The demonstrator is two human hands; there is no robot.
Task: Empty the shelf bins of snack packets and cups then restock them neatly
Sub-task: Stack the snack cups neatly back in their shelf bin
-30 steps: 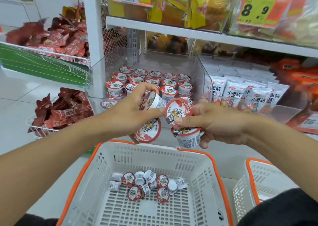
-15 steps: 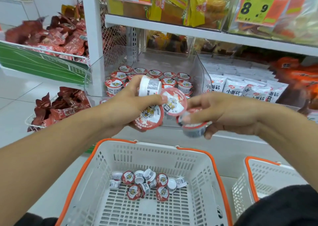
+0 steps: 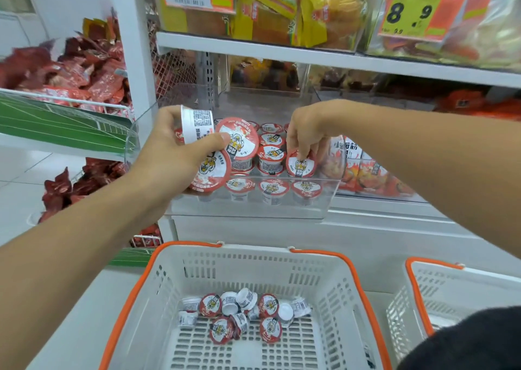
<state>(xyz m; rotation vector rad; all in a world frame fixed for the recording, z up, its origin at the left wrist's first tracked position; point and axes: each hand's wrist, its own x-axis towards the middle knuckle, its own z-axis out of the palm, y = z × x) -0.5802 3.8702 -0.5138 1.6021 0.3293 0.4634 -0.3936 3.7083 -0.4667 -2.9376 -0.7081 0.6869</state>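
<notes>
My left hand grips three small snack cups with red-and-white lids, held at the left front of the clear shelf bin. My right hand reaches into the bin from above, fingertips pinching one cup that stands at the right end of a row. Several more cups stand in rows inside the bin. Below, a white basket with orange rim holds several loose cups lying on their sides.
A second white basket stands at the lower right. White snack packets fill the bin to the right. Red packets lie in wire racks at left. Yellow packets and price tags sit on the shelf above.
Both hands rose from in front of the shelf to the bin. My right hand passed one cup to the left and now lowers its other cup into the bin.
</notes>
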